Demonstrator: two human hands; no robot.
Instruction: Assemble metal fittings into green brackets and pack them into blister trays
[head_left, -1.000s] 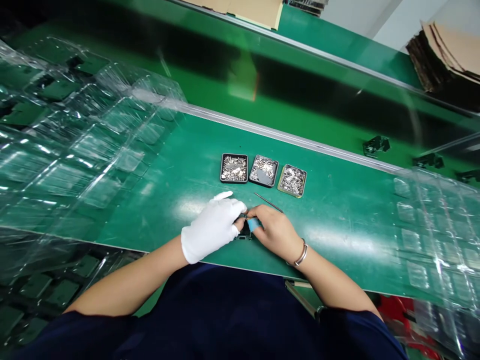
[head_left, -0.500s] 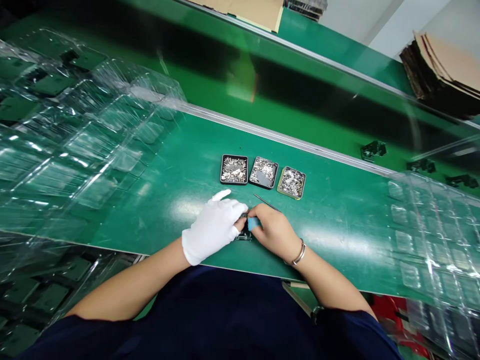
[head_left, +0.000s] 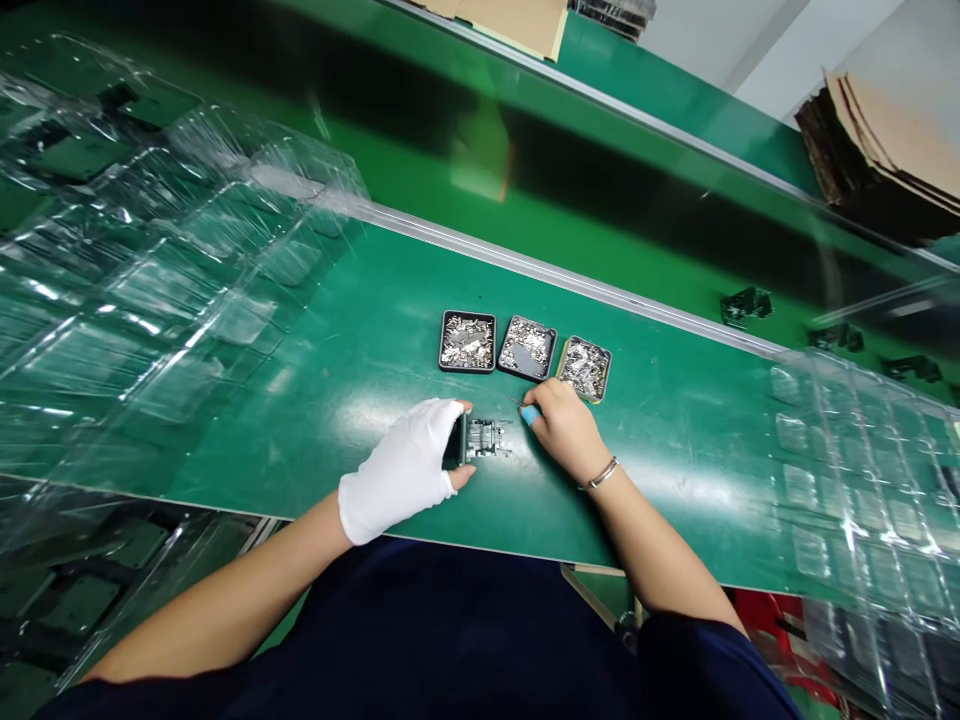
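Observation:
My left hand (head_left: 405, 465), in a white glove with bare fingertips, is closed around a dark mechanical assembly (head_left: 487, 438). Its dark plate sits between my thumb and fingers, and the part with metal pieces points right. My right hand (head_left: 566, 425) is bare, with blue wrapping on one finger and a bracelet at the wrist. It pinches a thin metal tool (head_left: 516, 400) whose tip points left, and whose exact kind is too small to make out. Just beyond the hands stand a left tray (head_left: 442, 358), a middle tray (head_left: 553, 352) and a right tray (head_left: 604, 385), all holding small metal parts.
Clear plastic blister trays (head_left: 217, 260) are stacked on the left, and more blister trays (head_left: 847, 480) lie on the right. Past the metal rail (head_left: 525, 272), several dark assemblies (head_left: 746, 306) rest on a green surface. A cardboard stack (head_left: 877, 160) stands at the far right.
My right hand has moved away from the assembly and picked up the thin metal tool from the table. The left hand has shifted slightly left and turned the assembly into view.

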